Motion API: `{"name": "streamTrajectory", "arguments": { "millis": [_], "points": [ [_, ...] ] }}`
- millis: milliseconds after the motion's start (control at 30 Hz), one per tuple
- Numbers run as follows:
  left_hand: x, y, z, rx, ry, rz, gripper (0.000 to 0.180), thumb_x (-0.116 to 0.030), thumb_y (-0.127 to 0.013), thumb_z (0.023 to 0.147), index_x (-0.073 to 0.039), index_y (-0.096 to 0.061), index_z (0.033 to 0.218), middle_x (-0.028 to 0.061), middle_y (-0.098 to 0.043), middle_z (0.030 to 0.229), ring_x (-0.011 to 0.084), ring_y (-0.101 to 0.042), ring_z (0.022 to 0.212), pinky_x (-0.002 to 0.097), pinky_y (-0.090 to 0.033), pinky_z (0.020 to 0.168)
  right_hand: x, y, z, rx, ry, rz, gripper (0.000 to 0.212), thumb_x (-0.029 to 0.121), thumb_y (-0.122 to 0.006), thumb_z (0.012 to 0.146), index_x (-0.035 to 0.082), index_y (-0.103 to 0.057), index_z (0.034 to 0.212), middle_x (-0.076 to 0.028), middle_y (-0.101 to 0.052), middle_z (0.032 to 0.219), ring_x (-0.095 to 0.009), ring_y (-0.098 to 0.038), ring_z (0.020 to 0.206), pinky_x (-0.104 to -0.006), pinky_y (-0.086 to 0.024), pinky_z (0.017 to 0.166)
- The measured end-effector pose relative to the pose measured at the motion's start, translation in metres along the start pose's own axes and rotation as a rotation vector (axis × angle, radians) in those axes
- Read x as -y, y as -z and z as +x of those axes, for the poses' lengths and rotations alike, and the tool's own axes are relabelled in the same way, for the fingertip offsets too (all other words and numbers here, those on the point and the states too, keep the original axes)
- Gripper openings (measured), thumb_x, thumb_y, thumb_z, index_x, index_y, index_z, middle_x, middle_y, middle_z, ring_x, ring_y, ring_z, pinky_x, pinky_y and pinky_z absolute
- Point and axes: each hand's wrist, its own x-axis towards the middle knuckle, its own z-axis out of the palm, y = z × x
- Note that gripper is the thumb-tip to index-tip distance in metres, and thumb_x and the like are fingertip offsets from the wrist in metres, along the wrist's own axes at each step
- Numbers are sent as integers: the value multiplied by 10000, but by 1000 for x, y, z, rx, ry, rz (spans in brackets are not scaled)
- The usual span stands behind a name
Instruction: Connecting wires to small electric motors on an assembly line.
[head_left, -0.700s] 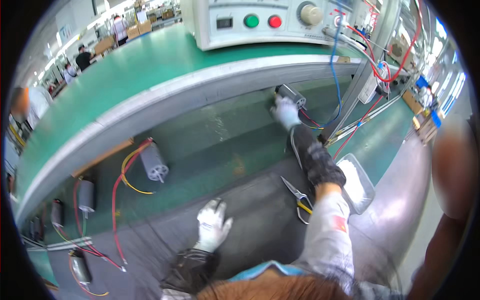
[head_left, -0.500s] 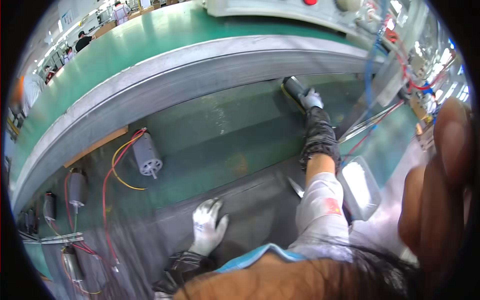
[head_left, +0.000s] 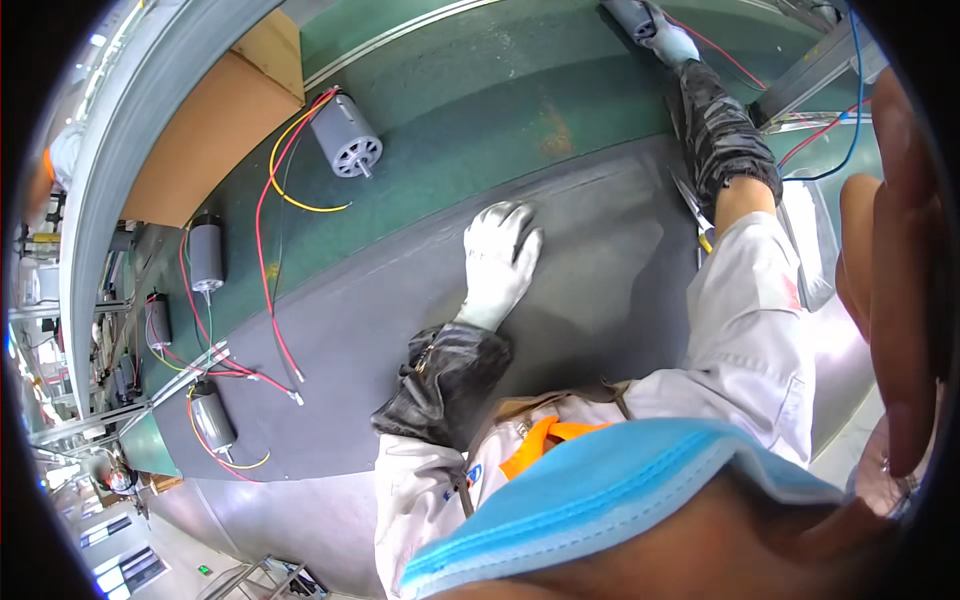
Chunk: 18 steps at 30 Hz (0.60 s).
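Note:
My left hand (head_left: 497,262), in a white glove, lies palm down on the dark mat (head_left: 590,270) with its fingers slightly apart and nothing in them. Far off at the upper edge, my gloved right hand (head_left: 672,42) is closed on a grey cylindrical motor (head_left: 630,17), partly cut off by the frame. A red wire (head_left: 715,45) runs to the right beside that hand. On the green surface left of my left hand lies another grey motor (head_left: 345,135), with red and yellow wires and its shaft toward me.
Smaller motors (head_left: 206,252) with wires lie farther left, beside a cardboard box (head_left: 215,130). A pointed metal tool with a yellow part (head_left: 706,242) and a clear plastic box (head_left: 808,235) are by my right forearm. A blurred bare hand (head_left: 900,300) fills the right edge.
The view has tilted down and turned, so the bench appears shifted. My right hand still grips the motor, whose end face now shows. My left hand stays resting on the mat.

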Motion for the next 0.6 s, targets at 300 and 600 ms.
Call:
{"name": "streamTrajectory", "arguments": {
  "millis": [300,600],
  "points": [
    [122,-19,-40,-89,112,-13,328,-189,-648,935,-66,-631,1238,173,-637,1183,372,-574,1156,452,-444,1006,282,-82,-137,108,-145,554,854,334,-711,880,214,-247,1586,-241,-707,1071,-444,-680,980,-496,-525,850],
    [87,-10,-4,-258,39,-120,596,-214,-671,912,14,-451,1417,275,-486,1376,436,-463,1265,487,-394,1070,295,122,-405,582,-68,1431,865,-49,-609,891,127,-163,1610,-125,-692,1165,-143,-703,932,-256,-531,824]
  ]
}}
